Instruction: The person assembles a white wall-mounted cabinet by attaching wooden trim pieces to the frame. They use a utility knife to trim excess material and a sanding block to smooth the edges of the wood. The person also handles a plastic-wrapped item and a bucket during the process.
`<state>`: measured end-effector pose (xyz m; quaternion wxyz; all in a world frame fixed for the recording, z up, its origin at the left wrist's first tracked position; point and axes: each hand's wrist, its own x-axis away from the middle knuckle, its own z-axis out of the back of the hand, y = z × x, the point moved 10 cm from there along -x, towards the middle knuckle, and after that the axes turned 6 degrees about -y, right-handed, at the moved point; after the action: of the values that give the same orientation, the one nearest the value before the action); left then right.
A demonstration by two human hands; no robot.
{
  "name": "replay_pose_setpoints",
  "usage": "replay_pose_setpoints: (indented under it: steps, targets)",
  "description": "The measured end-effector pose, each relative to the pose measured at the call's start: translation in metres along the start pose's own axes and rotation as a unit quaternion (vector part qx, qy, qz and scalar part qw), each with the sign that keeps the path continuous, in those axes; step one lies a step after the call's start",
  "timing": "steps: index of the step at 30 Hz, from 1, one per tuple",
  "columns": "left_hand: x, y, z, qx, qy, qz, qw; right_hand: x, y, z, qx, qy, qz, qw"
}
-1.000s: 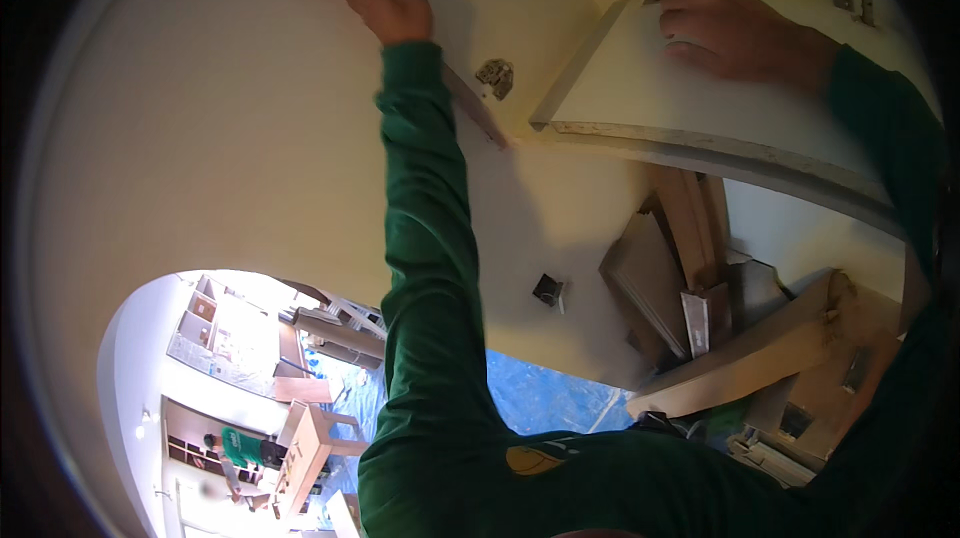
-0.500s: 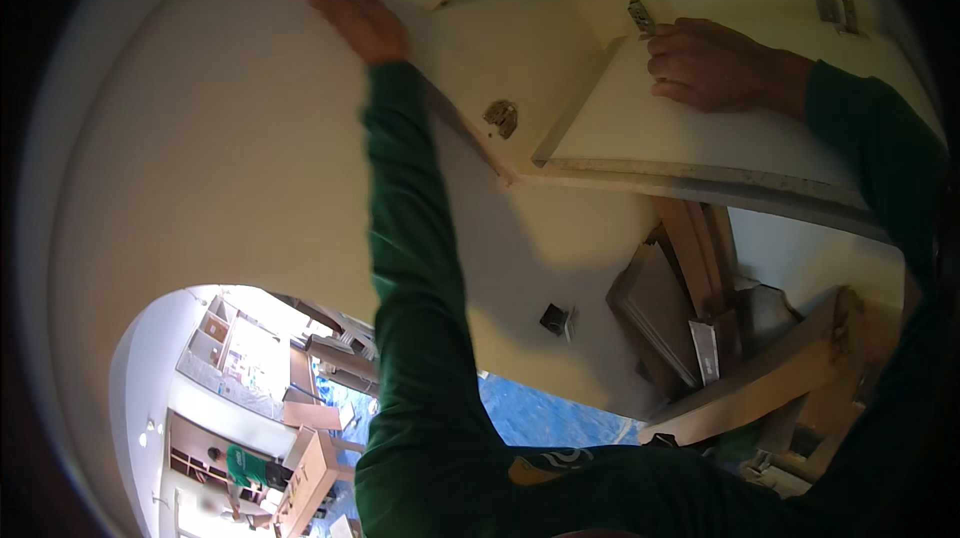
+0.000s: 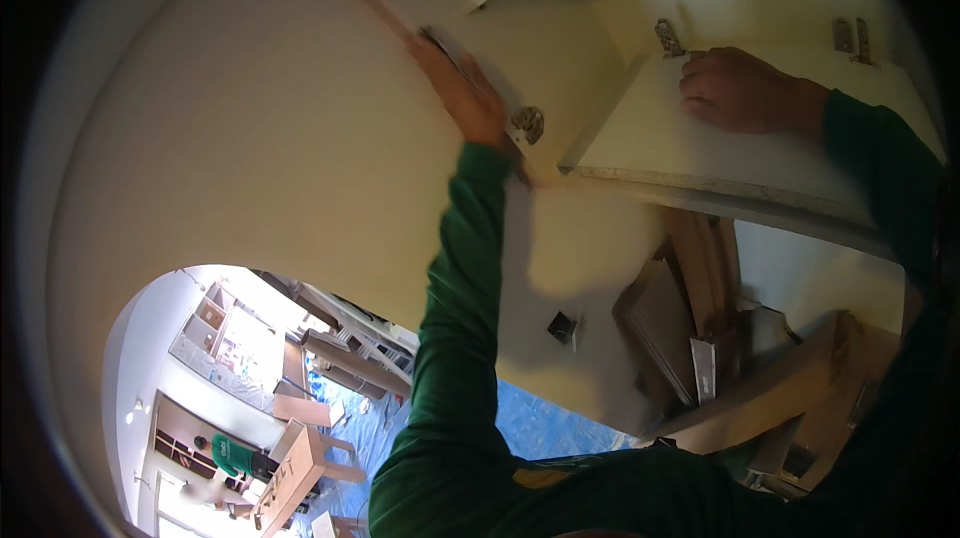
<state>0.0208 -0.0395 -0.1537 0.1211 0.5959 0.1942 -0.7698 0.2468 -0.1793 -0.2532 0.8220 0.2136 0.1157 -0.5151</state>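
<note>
My left hand (image 3: 462, 98) reaches up to the wooden edge of the pale cabinet side, its fingers stretched along that edge. A thin dark sliver (image 3: 432, 37) shows between the fingers and thumb; its kind is unclear. Metal hinges (image 3: 528, 124) sit on the inner side wall, one of them just right of this hand. My right hand (image 3: 738, 90) is closed, its fingers curled at the upper edge of a white panel (image 3: 640, 128) inside the cabinet. Beside its fingertips stands a metal hinge part (image 3: 668, 37). What the right fingers hold, if anything, is hidden.
Wood boards and trim (image 3: 655, 313) lean below the cabinet at right. A small dark square opening (image 3: 562, 326) shows in the wall. Blue sheeting (image 3: 550, 418) covers the floor. At lower left a person in green (image 3: 235, 456) is beside a wooden bench (image 3: 300, 468).
My left hand has slid down and right along the wooden edge, from the upper hinge toward the lower one. The right hand stays at the panel's upper edge. The view has shifted slightly.
</note>
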Motion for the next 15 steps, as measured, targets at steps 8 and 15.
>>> replay_pose_setpoints:
  steps: [8, 15]
  targets:
    - [-0.224, -0.040, 0.062, -0.015, 0.019, -0.155, 0.988, 0.002, -0.005, -0.002, 0.000, 0.047, 0.007, 0.999]
    - [-0.017, -0.018, 0.003, 0.045, -0.031, 0.003, 0.999, 0.006, 0.004, -0.001, -0.036, 0.041, -0.019, 0.998]
